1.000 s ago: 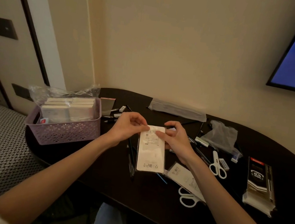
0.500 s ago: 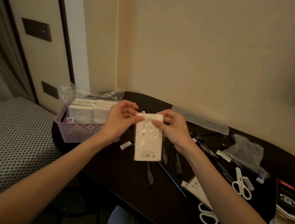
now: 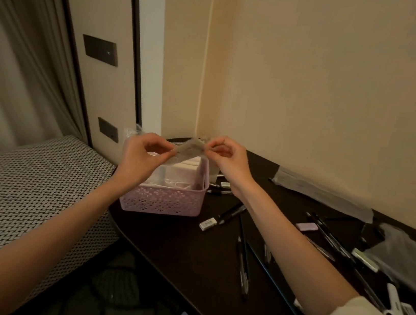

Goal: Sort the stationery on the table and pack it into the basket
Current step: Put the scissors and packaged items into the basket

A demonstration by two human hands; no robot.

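Perforated lilac plastic basket (image 3: pixel 160 201), glossy dark wooden table (image 3: pixel 188 250)

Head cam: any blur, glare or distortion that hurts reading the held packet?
Head view: dim warm light, no glare; wide-angle bends the wall lines; the packet, pinched between left hand and right hand over the basket, is soft, its print unreadable.

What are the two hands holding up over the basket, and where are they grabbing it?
A flat white packet. The left hand pinches its left end and the right hand pinches its right end, above the purple basket.
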